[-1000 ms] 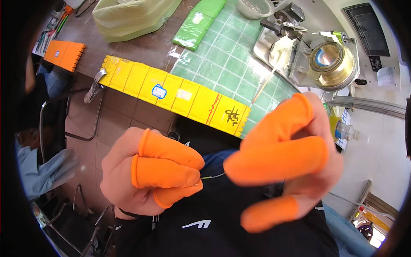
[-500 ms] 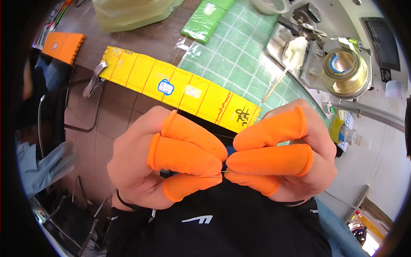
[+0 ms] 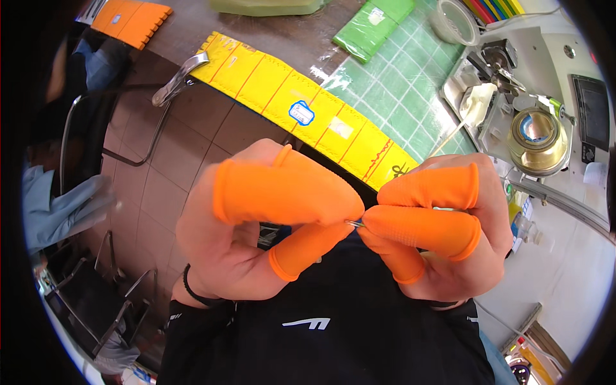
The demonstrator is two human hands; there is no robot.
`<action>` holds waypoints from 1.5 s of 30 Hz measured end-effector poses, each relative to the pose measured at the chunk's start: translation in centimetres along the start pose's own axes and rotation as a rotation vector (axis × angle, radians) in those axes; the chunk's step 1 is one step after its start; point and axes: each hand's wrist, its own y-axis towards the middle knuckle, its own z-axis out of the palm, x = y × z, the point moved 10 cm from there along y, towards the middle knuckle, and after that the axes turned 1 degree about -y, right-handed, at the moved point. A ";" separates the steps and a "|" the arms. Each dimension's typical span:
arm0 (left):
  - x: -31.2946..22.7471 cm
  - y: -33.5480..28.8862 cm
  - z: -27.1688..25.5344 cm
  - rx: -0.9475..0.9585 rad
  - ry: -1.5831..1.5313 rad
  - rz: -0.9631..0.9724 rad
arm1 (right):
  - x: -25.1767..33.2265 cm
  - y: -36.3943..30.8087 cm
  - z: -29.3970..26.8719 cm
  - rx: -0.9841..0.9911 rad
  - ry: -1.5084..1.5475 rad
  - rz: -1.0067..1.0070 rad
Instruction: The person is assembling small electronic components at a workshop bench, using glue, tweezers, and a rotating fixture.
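Note:
My left hand and my right hand meet in front of my chest, with orange rubber finger cots on thumbs and fingers. Between their fingertips shows a short bit of a thin, shiny wire-like piece. Thumb and forefinger of the left hand pinch its left part. The right thumb and fingers are pressed together on its other end, which they hide. Just beyond the hands lies a yellow quilted strip with red lines and a blue-edged label, along the table's near edge.
A metal clamp grips the strip's far left end. Behind it are a green packet and a green gridded mat. A brass-coloured round vessel stands among metal fittings at right. Chairs and another person's blue sleeve are at left.
The table and its things have shifted rightward and up in view. Both hands sit a little further right. My left thumb has spread further from the other fingers at its base; both pinches persist.

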 end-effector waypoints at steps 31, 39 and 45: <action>3.5 0.6 -12.7 -0.379 1.082 0.134 | -8.0 -5.5 4.8 0.459 -0.275 0.443; 5.3 1.4 -13.3 -0.396 1.050 0.053 | -8.5 -5.4 4.6 0.474 -0.260 0.458; 4.9 1.7 -12.2 -0.358 1.178 0.128 | -8.6 -5.2 4.6 0.497 -0.251 0.451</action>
